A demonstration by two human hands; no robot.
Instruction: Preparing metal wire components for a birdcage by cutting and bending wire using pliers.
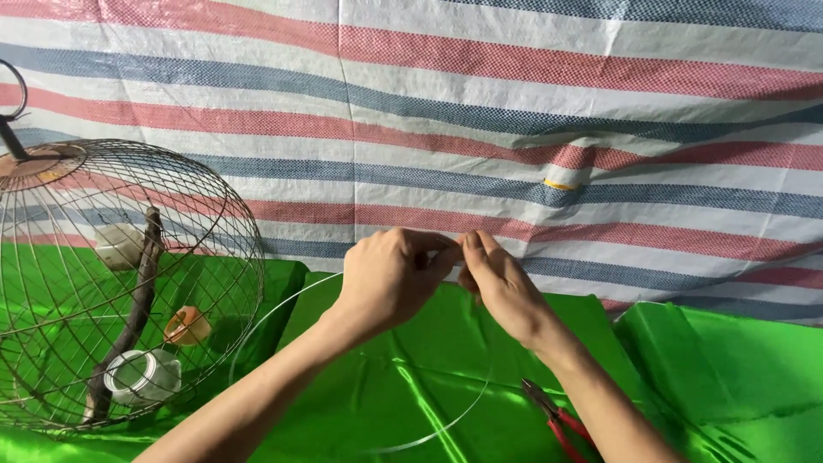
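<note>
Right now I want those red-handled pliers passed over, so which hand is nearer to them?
Right. The right hand pinches the wire ring above the pliers, which lie by its forearm. The left hand is farther left.

The wire hoop point(360, 343) looks like thin bare metal, smooth with a slight shine. Green cloth point(480, 386) under it is super glossy satin (creased all over). Backdrop tarp point(514, 103) is coarse woven plastic, matt. Birdcage point(129, 283) is dull metal wire with a rough wooden perch point(137, 309). Pliers point(561, 420) have red plastic grips.
</note>
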